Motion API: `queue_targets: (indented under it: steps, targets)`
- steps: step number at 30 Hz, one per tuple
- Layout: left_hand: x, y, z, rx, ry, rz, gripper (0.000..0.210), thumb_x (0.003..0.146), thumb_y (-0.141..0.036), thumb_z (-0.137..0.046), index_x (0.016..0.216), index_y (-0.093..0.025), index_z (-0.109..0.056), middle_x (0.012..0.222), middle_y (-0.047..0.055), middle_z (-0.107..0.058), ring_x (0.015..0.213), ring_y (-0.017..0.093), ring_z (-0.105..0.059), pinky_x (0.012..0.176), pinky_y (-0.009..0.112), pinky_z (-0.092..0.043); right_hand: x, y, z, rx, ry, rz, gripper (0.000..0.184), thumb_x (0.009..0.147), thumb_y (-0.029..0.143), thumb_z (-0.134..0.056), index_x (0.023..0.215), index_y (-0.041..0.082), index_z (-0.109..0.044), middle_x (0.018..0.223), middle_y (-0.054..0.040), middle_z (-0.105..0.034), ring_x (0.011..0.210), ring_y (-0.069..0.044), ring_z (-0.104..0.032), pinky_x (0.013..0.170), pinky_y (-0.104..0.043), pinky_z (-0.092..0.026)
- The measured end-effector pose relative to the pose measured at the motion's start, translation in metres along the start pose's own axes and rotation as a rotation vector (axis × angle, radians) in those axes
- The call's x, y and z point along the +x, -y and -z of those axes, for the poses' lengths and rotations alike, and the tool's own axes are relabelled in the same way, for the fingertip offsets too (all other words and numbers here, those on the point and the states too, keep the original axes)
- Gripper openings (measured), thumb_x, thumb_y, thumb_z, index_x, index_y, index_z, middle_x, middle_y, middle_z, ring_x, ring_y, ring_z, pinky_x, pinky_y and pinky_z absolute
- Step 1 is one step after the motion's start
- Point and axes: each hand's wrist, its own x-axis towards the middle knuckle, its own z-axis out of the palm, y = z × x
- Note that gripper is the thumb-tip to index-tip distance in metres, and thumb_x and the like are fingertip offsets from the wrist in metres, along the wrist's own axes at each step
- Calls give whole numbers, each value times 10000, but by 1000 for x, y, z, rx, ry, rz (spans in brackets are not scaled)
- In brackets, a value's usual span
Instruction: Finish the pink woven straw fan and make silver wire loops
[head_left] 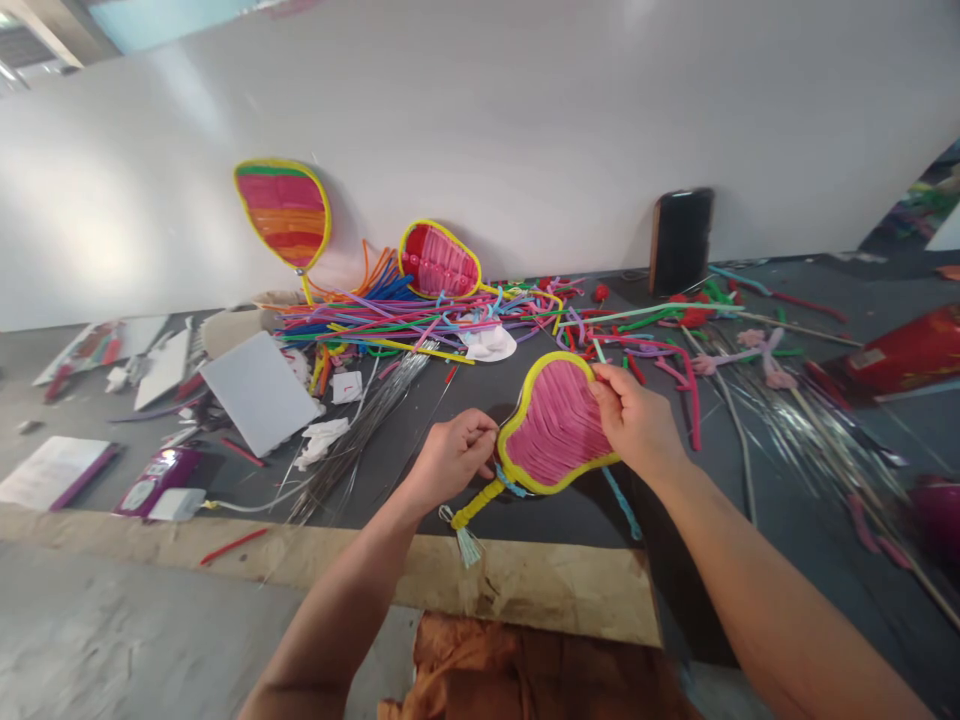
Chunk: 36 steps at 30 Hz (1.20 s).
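Observation:
A pink hand fan [559,420] with a fuzzy yellow rim is tilted over the dark tabletop. Its yellow-wrapped handle [478,502] points down and left, ending in a pale tassel [468,546]. My right hand [637,415] grips the fan's right edge, thumb and fingers closed on it. At the left edge, by the base of the handle, my left hand [457,455] is pinched shut. What its fingertips hold is too small to make out. A light blue pipe cleaner [511,482] wraps the neck, and another blue strip [621,505] hangs below the fan.
Two finished-looking fans, one striped [285,215] and one red-pink [441,260], stand against the white wall. Behind my hands lies a pile of pipe cleaners [397,318]. A phone [681,242] leans at the back; a white square card [261,393] and silver strands [367,425] lie left.

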Motion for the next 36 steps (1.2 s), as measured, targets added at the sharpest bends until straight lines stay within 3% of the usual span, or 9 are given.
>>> queue_targets:
  steps: [7,13,19,24,28,31,36]
  targets:
    - [-3,-3,-1,46,-16,-32,93,810,-239,-472,810,-176,-541,596,-48,-605,498,92,-639,452,132,-464,0,0,-2,-13,-9,-11,290,862,328,-429,1037,208,-626,884,-84,-720,690,-233,-678,614,-318,-502]
    - [1,5,-1,-44,-20,-47,237,832,-338,-476,844,-156,-627,641,-10,-634,579,110,-624,556,196,-522,0,-1,0,30,-20,6,281,865,315,-438,1036,189,-621,881,-89,-720,690,-219,-678,614,-295,-499]
    - [4,7,-3,-17,-24,-88,314,800,-380,-560,990,-166,-690,887,36,-715,755,159,-637,661,221,-491,-3,6,-2,81,57,29,262,872,295,-440,1044,203,-614,902,-83,-723,724,-214,-684,624,-280,-496]
    - [4,8,-5,-32,-15,-119,272,810,-366,-553,901,-162,-709,795,24,-700,717,145,-604,647,214,-447,-3,8,-5,93,125,3,280,877,296,-437,1087,208,-599,975,-88,-715,793,-236,-686,659,-304,-500]
    - [5,9,-9,-287,141,-21,352,780,-453,-592,896,-130,-667,720,20,-647,611,111,-552,550,195,-414,-2,8,-5,152,172,-4,294,884,313,-433,1096,193,-597,978,-90,-714,821,-230,-683,699,-300,-497]
    - [6,11,-17,-500,297,61,406,711,-447,-684,957,-124,-655,805,53,-667,675,138,-592,634,232,-467,-2,9,-7,161,201,-10,307,884,326,-430,1094,183,-602,946,-93,-717,789,-229,-682,701,-306,-492]
    - [7,16,-31,-614,301,120,408,721,-428,-687,995,-127,-656,877,83,-694,742,175,-639,735,294,-499,0,8,-6,141,283,-96,331,876,345,-432,1112,194,-609,935,-99,-719,784,-254,-678,703,-347,-490]
